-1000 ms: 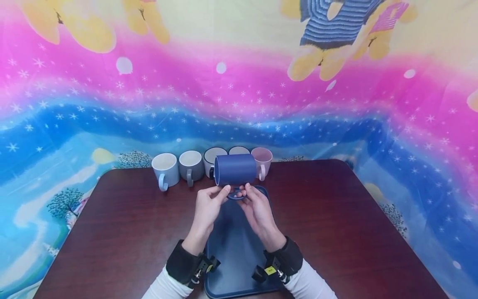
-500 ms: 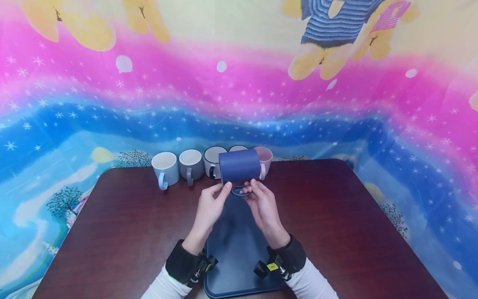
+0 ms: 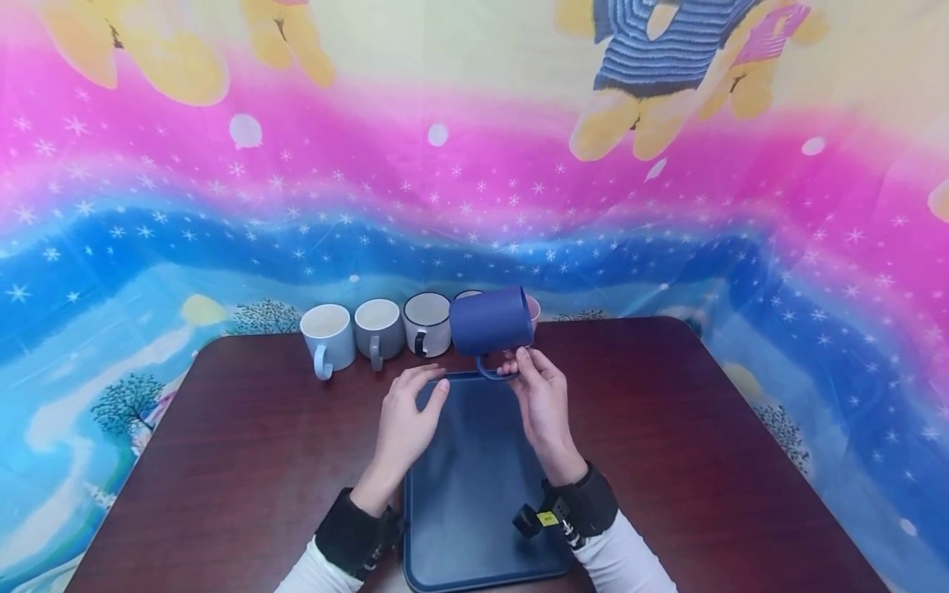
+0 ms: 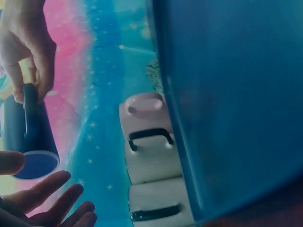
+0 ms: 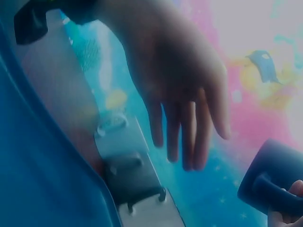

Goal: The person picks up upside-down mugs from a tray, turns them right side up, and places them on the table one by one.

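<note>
A dark blue mug [image 3: 491, 321] is held up on its side, slightly tilted, above the far end of the tray, its handle pointing down. My right hand [image 3: 544, 403] grips it at the handle [image 3: 493, 370], thumb up against the mug's wall. In the left wrist view, the round end of the mug [image 4: 40, 164] faces my left hand [image 4: 45, 203]. That left hand [image 3: 406, 420] is off the mug, to its left, fingers apart and nothing in them. The right wrist view also shows the mug [image 5: 277, 175] beside the left hand's loose fingers [image 5: 188, 132].
A dark blue tray [image 3: 478, 494] lies under the hands. Along the back edge stand a light blue mug [image 3: 328, 333], a grey mug [image 3: 380, 329] and a white mug with black rim [image 3: 428, 321]. Another white mug [image 3: 469, 293] and a pink mug [image 3: 534, 306] are partly hidden behind the held one.
My left hand has let go of the blue mug and drawn back to the left. The mug has shifted right and turned in my right hand, its right end now higher.
</note>
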### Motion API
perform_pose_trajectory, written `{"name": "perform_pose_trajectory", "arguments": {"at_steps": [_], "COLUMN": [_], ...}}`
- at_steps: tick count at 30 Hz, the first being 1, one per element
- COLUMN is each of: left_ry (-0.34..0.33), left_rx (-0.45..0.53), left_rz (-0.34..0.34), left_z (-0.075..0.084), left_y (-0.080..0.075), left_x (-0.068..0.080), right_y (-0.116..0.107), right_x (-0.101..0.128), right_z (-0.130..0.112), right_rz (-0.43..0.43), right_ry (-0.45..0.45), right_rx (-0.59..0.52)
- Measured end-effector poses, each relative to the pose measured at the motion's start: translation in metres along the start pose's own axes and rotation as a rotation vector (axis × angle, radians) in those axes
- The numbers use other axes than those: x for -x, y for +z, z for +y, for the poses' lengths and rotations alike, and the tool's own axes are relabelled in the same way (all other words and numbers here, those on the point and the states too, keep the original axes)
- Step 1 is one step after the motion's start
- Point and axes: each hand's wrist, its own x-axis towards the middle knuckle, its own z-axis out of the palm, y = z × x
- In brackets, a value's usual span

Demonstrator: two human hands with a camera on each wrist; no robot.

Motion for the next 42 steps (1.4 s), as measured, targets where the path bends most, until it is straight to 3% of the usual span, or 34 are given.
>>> {"name": "perform_pose_trajectory", "arguments": {"at_steps": [9,17,23,42], "left_ry": [0.069,0.082,0.095,0.084], "left_rx": [-0.089,-0.165,-0.235,-0.332], "left_rz": [-0.016,-0.014,-0.008,-0.042], "left_z": [-0.014,-0.028,-0.033,-0.045], "left_y": [-0.004,-0.010,-0.015,-0.040], "left_x": [0.002,0.007,0.010,0.019], "right_y": [-0.011,-0.016,-0.023,-0.058], "right_x": [-0.007,-0.011,-0.015,-0.031], "right_z": [-0.003,-0.005,-0.008,-0.015], "right_rz": [0.010,0.015,0.059,0.260], "right_ry": [-0.125,-0.201,-0.248,-0.247], "right_rx": [0.131,0.190,0.302,0.459]}}
